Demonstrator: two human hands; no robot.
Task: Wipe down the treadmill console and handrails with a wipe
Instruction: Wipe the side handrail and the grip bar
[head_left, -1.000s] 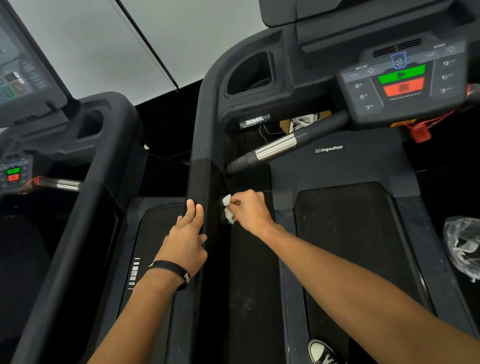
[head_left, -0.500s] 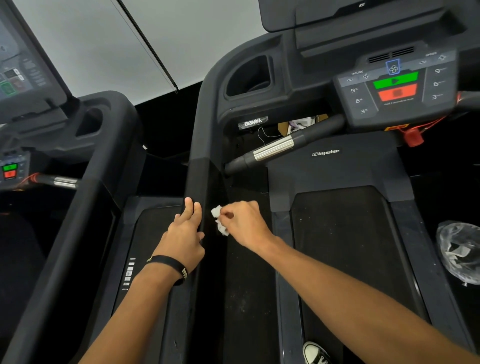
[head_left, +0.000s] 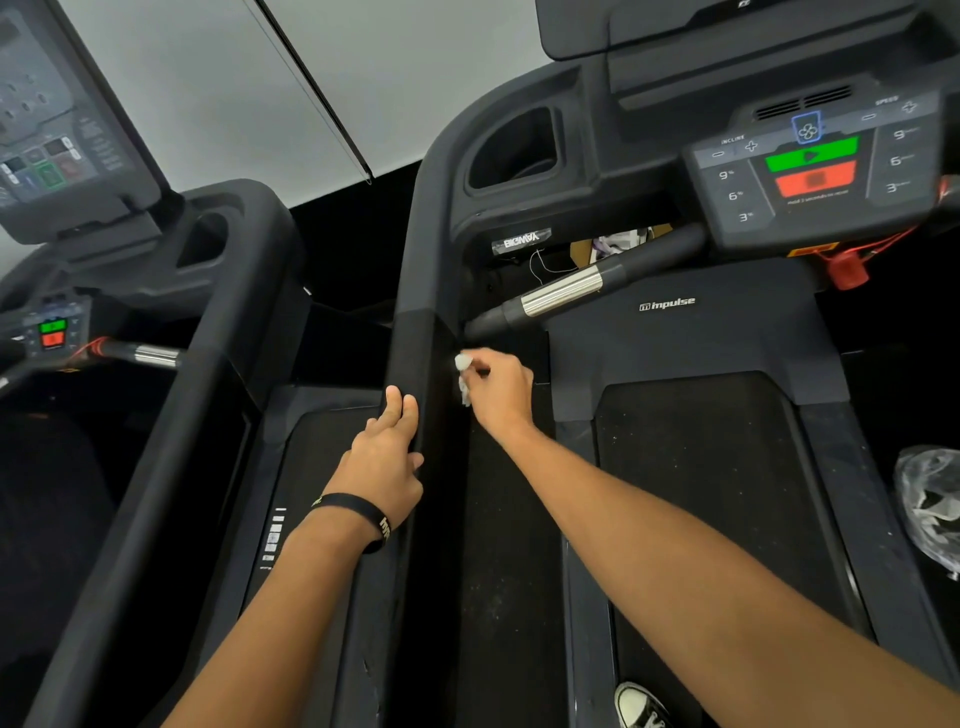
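Observation:
My right hand (head_left: 498, 392) grips a crumpled white wipe (head_left: 463, 376) against the inner side of the treadmill's black left handrail (head_left: 415, 291). My left hand (head_left: 387, 457), with a black wristband, holds the same handrail from the outer side, fingers lying along it and thumb on the inner edge. A short pulse grip bar (head_left: 566, 288) with a chrome sleeve ends just above the wipe. The console keypad (head_left: 815, 166) with green and red buttons sits at the upper right, blurred.
A cup-holder recess (head_left: 514, 150) is set in the console's left corner. A red safety clip (head_left: 847, 270) hangs under the keypad. A clear plastic bag (head_left: 930, 509) lies at the right edge. A second treadmill (head_left: 171, 332) stands to the left. A shoe (head_left: 636, 706) rests on the belt.
My right hand with the wipe slid down and left along the handrail's inner side, then back up toward the pulse grip bar. My left hand kept its hold.

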